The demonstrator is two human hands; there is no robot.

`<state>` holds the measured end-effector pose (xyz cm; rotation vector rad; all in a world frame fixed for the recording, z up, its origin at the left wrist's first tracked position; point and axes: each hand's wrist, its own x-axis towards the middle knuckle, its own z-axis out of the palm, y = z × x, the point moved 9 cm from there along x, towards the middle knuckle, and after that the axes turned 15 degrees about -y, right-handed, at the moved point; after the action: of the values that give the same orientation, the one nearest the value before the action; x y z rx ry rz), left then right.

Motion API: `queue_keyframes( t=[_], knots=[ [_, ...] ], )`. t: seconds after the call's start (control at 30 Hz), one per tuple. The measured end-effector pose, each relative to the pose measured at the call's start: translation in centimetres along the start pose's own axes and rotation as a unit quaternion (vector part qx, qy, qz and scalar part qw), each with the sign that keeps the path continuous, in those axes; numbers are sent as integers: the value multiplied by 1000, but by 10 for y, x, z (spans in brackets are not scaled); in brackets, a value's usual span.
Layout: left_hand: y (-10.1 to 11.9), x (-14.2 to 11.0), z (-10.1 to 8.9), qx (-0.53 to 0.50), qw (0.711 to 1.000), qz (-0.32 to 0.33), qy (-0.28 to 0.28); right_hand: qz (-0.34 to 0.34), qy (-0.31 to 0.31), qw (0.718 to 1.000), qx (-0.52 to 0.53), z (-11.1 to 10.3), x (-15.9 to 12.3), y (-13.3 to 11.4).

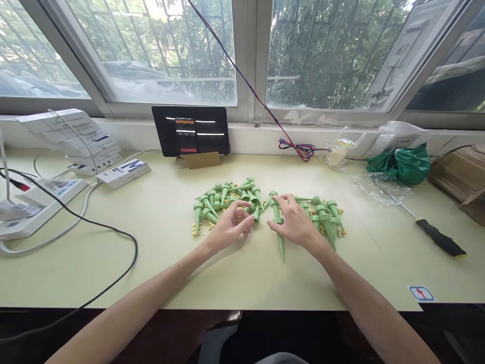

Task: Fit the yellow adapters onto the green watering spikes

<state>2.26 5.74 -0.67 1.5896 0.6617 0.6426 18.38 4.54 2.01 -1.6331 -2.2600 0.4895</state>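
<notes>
Head view showed the right hand (297,222) part-open over one green spike (281,244) just below centre frame, grip unclear; the left hand (228,227), loosely curled, seemed empty. Handling that spike seemed underway, calling for a firm pinch.

Green spikes (207,205): 2 clusters, mid-frame. Left hand (229,227): fingers loosely curled, beside left cluster. Right hand (297,225): over 1 spike (281,246), right of centre. Timer display (185,135): 00:08:10, upper centre-left. White boxes (81,139): stacked, left. Screwdriver (439,237): right.
</notes>
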Motion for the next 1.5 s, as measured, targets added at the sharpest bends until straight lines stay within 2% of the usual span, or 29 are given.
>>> queue_keyframes(
  t=[0.17, 0.57, 0.9, 1.2, 1.3, 1.4, 1.5],
  knots=[
    [-1, 0, 1, 7, 1000, -3, -7, 31, -10, 999, -21, -1, 0, 3],
    [-3, 0, 2, 33, 999, -10, -18, 55, -21, 998, 22, 3, 1, 16],
    [-2, -1, 3, 47, 998, -12, -25, 47, -24, 998, 22, 0, 1, 17],
    [4, -2, -7, 78, 997, 5, 10, 45, 27, 999, 9, -12, -1, 17],
    [9, -4, -12, 100, 994, 12, 39, 22, 52, 998, 38, -13, -2, 10],
    [15, -7, -19, 144, 986, 25, 80, -34, 64, 995, 66, -7, -3, -7],
    [22, -10, -23, 196, 973, 48, 112, -91, 48, 992, 78, 7, -3, -28]
  ],
)
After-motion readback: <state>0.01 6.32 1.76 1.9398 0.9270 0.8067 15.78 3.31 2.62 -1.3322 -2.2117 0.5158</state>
